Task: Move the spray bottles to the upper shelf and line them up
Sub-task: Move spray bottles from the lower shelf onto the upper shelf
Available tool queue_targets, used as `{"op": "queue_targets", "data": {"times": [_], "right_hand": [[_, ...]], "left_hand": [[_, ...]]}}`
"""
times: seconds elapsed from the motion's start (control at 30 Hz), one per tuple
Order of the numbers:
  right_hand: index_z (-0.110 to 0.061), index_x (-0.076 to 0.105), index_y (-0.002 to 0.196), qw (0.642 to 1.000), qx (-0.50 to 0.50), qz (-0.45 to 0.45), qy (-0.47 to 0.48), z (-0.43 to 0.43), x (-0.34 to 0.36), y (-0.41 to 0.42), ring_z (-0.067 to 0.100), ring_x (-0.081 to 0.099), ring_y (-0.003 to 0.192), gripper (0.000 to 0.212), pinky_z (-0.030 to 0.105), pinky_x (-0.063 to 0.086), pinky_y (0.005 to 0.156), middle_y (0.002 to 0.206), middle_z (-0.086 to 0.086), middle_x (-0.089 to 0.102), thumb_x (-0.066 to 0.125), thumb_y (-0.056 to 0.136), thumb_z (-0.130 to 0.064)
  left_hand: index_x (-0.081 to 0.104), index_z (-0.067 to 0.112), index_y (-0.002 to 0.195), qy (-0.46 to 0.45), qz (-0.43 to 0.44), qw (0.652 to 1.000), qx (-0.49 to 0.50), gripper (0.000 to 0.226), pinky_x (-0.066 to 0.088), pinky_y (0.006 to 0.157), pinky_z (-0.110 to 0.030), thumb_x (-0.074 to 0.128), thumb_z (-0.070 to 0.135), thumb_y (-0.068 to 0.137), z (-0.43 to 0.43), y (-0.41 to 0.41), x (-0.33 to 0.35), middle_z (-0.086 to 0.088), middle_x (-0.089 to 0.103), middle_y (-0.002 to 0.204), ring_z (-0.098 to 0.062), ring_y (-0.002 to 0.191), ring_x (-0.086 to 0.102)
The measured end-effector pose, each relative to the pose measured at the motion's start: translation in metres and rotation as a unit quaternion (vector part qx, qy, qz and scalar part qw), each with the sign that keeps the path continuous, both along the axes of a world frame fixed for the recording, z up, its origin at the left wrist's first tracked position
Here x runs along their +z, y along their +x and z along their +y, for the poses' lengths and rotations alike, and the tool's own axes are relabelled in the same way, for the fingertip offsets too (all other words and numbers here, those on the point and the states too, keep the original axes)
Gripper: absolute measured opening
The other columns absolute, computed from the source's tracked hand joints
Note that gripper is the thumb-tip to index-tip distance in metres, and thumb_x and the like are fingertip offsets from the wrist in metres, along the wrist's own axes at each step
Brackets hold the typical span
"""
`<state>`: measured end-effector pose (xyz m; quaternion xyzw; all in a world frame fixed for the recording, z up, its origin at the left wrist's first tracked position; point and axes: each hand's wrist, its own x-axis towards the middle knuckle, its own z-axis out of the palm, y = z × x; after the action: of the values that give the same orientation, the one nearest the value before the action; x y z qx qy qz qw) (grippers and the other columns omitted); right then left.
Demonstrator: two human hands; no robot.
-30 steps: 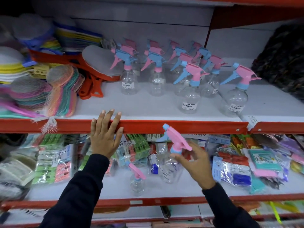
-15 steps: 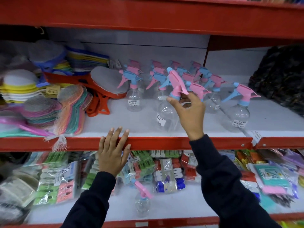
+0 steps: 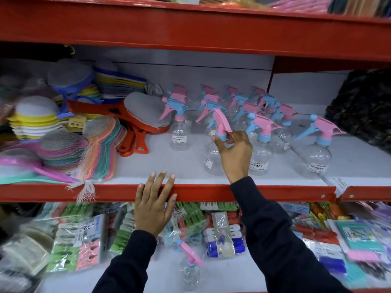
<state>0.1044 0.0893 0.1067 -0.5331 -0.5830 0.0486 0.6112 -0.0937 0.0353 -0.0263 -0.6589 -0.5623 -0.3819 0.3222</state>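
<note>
My right hand (image 3: 234, 153) grips the pink trigger head of a clear spray bottle (image 3: 212, 159) that stands near the front of the upper shelf (image 3: 148, 166). Behind and beside it stand several more clear spray bottles (image 3: 259, 155) with pink and blue trigger heads, in rough rows; the rightmost (image 3: 315, 159) stands apart. My left hand (image 3: 153, 205) lies flat against the shelf's red front edge (image 3: 264, 192), fingers spread. One more spray bottle (image 3: 189, 269) with a pink head stands on the lower shelf, below my left hand.
Netted scrub pads (image 3: 63, 153), stacked sponges (image 3: 31, 121) and orange-handled brushes (image 3: 137, 132) fill the upper shelf's left part. Bagged clothes pegs (image 3: 78, 244) and packets (image 3: 224, 235) crowd the lower shelf. A dark bundle (image 3: 364, 108) sits at the right. A red shelf beam (image 3: 190, 30) runs overhead.
My right hand has lifted the bottle from the lower shelf up to the upper shelf and lowered it onto the shelf's front. My left hand stayed on the red edge.
</note>
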Motion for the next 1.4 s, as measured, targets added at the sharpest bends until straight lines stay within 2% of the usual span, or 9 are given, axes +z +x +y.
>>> {"op": "queue_targets", "data": {"times": [0.13, 0.37, 0.5, 0.7, 0.87, 0.97, 1.03, 1.2, 1.4], "right_hand": [[-0.009, 0.066, 0.097, 1.0, -0.007, 0.011, -0.011, -0.001, -0.001, 0.002, 0.024, 0.064, 0.084, 0.027, 0.041, 0.054, 0.073, 0.097, 0.011, 0.068, 0.073, 0.079, -0.028], [-0.01, 0.066, 0.104, 0.998, 0.034, 0.022, -0.047, -0.006, 0.002, 0.005, 0.023, 0.066, 0.098, 0.025, 0.047, 0.054, 0.084, 0.105, 0.01, 0.072, 0.067, 0.083, -0.023], [-0.015, 0.06, 0.117, 0.999, 0.016, 0.021, -0.019, -0.026, -0.006, 0.006, 0.018, 0.06, 0.103, 0.033, 0.036, 0.049, 0.087, 0.114, 0.004, 0.067, 0.063, 0.087, -0.027], [-0.024, 0.06, 0.103, 0.992, 0.085, -0.032, 0.083, -0.103, -0.077, -0.009, 0.001, 0.055, 0.092, 0.017, 0.023, 0.047, 0.082, 0.097, -0.013, 0.061, 0.056, 0.087, -0.027], [-0.021, 0.057, 0.114, 0.971, 0.162, -0.082, -0.157, -0.133, -0.161, -0.004, 0.006, 0.051, 0.107, 0.029, 0.033, 0.045, 0.093, 0.115, -0.002, 0.062, 0.062, 0.087, -0.03], [-0.024, 0.039, 0.135, 0.912, 0.214, -0.123, -0.327, -0.134, -0.202, -0.003, 0.01, 0.043, 0.123, 0.064, 0.033, 0.042, 0.1, 0.139, -0.005, 0.046, 0.068, 0.081, -0.04], [-0.022, 0.034, 0.137, 0.873, 0.232, -0.148, -0.402, -0.132, -0.222, -0.008, 0.015, 0.044, 0.123, 0.074, 0.033, 0.043, 0.095, 0.136, -0.004, 0.045, 0.071, 0.076, -0.043], [-0.015, 0.061, 0.098, 0.872, 0.253, -0.122, -0.4, -0.124, -0.247, -0.017, 0.02, 0.057, 0.089, 0.024, 0.025, 0.044, 0.074, 0.096, 0.002, 0.059, 0.073, 0.076, -0.017], [-0.034, 0.065, 0.087, 0.899, 0.27, -0.046, -0.341, -0.122, -0.213, -0.005, 0.004, 0.058, 0.076, 0.023, 0.012, 0.042, 0.063, 0.087, -0.008, 0.065, 0.079, 0.072, -0.024]], "left_hand": [[0.038, 0.028, 0.14, -0.001, -0.002, 1.0, 0.001, 0.045, 0.009, 0.116, -0.036, 0.033, 0.041, 0.097, 0.0, 0.0, 0.0, 0.0, 0.042, 0.141, -0.019, 0.139, 0.025], [0.038, 0.029, 0.139, -0.012, -0.008, 1.0, -0.001, 0.045, 0.01, 0.116, -0.036, 0.033, 0.042, 0.097, -0.001, 0.001, 0.001, 0.0, 0.044, 0.141, -0.019, 0.139, 0.027], [0.034, 0.029, 0.142, -0.029, -0.008, 1.0, 0.0, 0.046, 0.01, 0.116, -0.036, 0.03, 0.042, 0.098, -0.004, -0.001, 0.002, -0.002, 0.046, 0.141, -0.02, 0.139, 0.027], [0.035, 0.026, 0.142, -0.043, 0.008, 0.999, 0.015, 0.047, 0.008, 0.116, -0.036, 0.026, 0.042, 0.098, -0.007, -0.014, 0.006, -0.006, 0.047, 0.142, -0.022, 0.137, 0.029], [0.036, 0.024, 0.14, -0.05, -0.007, 0.998, 0.03, 0.046, 0.005, 0.117, -0.035, 0.025, 0.04, 0.099, -0.013, -0.044, 0.008, -0.011, 0.048, 0.14, -0.024, 0.136, 0.029], [0.036, 0.024, 0.14, -0.063, -0.007, 0.998, 0.013, 0.046, 0.005, 0.116, -0.034, 0.025, 0.041, 0.099, -0.014, -0.048, 0.009, -0.01, 0.049, 0.14, -0.024, 0.136, 0.028], [0.036, 0.024, 0.139, -0.068, -0.01, 0.998, 0.011, 0.045, 0.004, 0.116, -0.034, 0.027, 0.04, 0.098, -0.014, -0.046, 0.009, -0.01, 0.05, 0.139, -0.023, 0.136, 0.027], [0.037, 0.024, 0.139, -0.083, -0.02, 0.996, -0.001, 0.045, 0.005, 0.116, -0.034, 0.026, 0.04, 0.098, -0.017, -0.045, 0.013, -0.01, 0.051, 0.138, -0.023, 0.136, 0.027], [0.037, 0.024, 0.138, -0.082, -0.02, 0.996, -0.006, 0.045, 0.003, 0.116, -0.034, 0.03, 0.038, 0.097, -0.018, -0.045, 0.013, -0.01, 0.051, 0.138, -0.023, 0.136, 0.027]]}}
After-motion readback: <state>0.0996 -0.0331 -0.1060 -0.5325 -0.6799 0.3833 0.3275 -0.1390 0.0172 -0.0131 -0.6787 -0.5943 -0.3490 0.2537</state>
